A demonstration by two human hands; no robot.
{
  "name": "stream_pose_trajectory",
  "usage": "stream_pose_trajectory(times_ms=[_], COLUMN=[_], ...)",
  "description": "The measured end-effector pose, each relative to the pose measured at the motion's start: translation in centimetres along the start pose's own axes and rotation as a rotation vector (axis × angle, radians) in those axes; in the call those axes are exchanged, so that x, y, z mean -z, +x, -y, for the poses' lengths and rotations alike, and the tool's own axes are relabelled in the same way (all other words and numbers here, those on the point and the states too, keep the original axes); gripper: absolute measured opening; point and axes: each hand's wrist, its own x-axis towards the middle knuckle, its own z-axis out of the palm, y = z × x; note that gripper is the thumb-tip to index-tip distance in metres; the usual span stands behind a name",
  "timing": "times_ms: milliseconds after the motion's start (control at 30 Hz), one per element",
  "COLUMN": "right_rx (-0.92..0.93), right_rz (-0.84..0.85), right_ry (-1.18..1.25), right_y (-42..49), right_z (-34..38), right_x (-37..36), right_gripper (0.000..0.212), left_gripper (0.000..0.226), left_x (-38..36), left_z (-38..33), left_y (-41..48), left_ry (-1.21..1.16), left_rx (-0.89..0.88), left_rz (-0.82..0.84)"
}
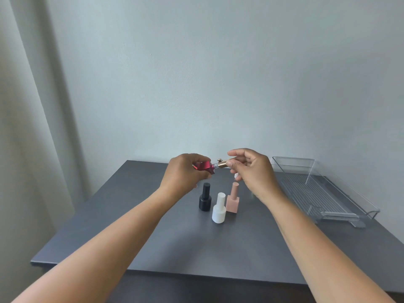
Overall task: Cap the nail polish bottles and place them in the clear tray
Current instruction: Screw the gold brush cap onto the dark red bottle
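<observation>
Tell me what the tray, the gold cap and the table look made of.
Tray: clear hard plastic, probably acrylic. The table shows through its sides, and its floor is ribbed.
Gold cap: shiny and metallic-looking, with bright highlights. It could be metal or plated plastic.
Table: dark grey, smooth and matte. It is likely laminate or painted board, as no grain shows.

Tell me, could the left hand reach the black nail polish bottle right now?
Probably yes: the black nail polish bottle stands close beneath the left hand with nothing between, but that hand grips the red bottle and must free itself first.
</observation>
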Motion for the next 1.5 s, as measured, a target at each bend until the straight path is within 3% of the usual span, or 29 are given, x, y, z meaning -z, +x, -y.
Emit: stream_pose_trajectory(times_ms=[200,633,833,1000,1133,1267,1333,1400,1500], right_rx=[0.006,-0.020,-0.088,-0.129,-0.138,-0.140,-0.144,-0.137,-0.112], right_rz=[-0.004,-0.035,0.052,0.092,0.030,0.021,0.065,0.108,0.123], right_ry=[-0.024,-0.041,0.101,0.060,-0.067,-0.221,-0.234,-0.168,-0.103], right_y=[-0.1,-0.1,-0.2,0.0,0.0,0.1,-0.1,-0.3,-0.3], right_z=[-0.3,-0.5,-0.3,-0.4,-0.2,0.1,0.1,-0.1,-0.3], right_x=[-0.1,0.2,0.4,0.8,0.6,0.9,1.0,1.1,0.9], right_gripper=[0.025,0.013,0.003,0.010,0.043,0.064,0.059,0.034,0.026], left_gripper=[0.025,0.024,0.023,0.025,0.026,0.026,0.026,0.025,0.024], left_x=[-0.4,-1.0,-0.9,-0.8,-0.8,-0.7,-0.7,-0.6,-0.6], left_z=[0.0,-0.5,-0.6,-0.7,-0.8,-0.6,-0.5,-0.4,-0.3], left_y=[-0.3,-0.6,-0.8,-0.9,-1.0,-1.0,-1.0,-1.0,-0.9], left_ry=[-0.018,0.042,-0.013,-0.060,-0.071,-0.084,-0.082,-0.084,-0.093], left_rx=[0.016,-0.016,-0.017,-0.022,-0.038,-0.033,-0.025,-0.016,-0.002], left_rz=[0.001,-0.086,-0.091,-0.084,-0.071,-0.065,-0.067,-0.068,-0.071])
